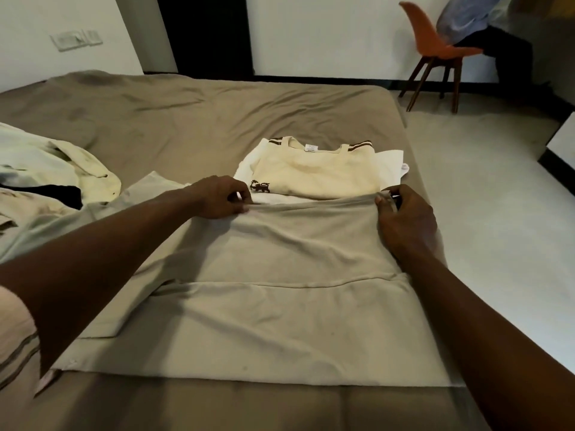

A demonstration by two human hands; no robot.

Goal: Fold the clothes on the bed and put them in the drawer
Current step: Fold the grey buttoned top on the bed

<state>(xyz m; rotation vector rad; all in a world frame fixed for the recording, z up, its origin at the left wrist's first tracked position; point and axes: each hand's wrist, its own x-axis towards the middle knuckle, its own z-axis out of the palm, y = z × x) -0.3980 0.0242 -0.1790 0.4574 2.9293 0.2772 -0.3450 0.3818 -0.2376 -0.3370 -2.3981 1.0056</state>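
left hand (217, 197) fingers pinched | right hand (404, 216) fingers pinched | arms outstretched

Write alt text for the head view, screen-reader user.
The left hand and right hand pinch the far edge of a beige garment spread on a bed. A folded cream shirt lies just beyond it; unfolded clothes sit at left, an orange chair by the far wall.

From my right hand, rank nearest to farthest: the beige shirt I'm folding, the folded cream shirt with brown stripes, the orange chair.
1. Beige shirt: in the right hand's grip.
2. Folded cream shirt: just beyond, leftward.
3. Orange chair: far off, by the wall.
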